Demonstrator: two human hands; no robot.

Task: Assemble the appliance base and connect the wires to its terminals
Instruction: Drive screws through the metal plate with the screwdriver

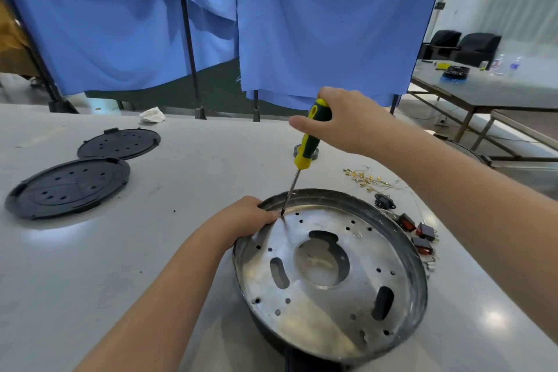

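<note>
Screw-driving step — right hand (pixel 347 121) grips screwdriver (pixel 308 142), tip at the metal base plate (pixel 332 266) rim hole on the table; left hand (pixel 250 217) pinches there. Next, likely: steady downward turning — wires (pixel 371 180) untouched.

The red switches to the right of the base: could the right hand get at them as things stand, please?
Probably yes, once freed. The right hand grips the screwdriver, but the switches lie uncovered on the table beside the base, under that forearm, with nothing in the way.
</note>
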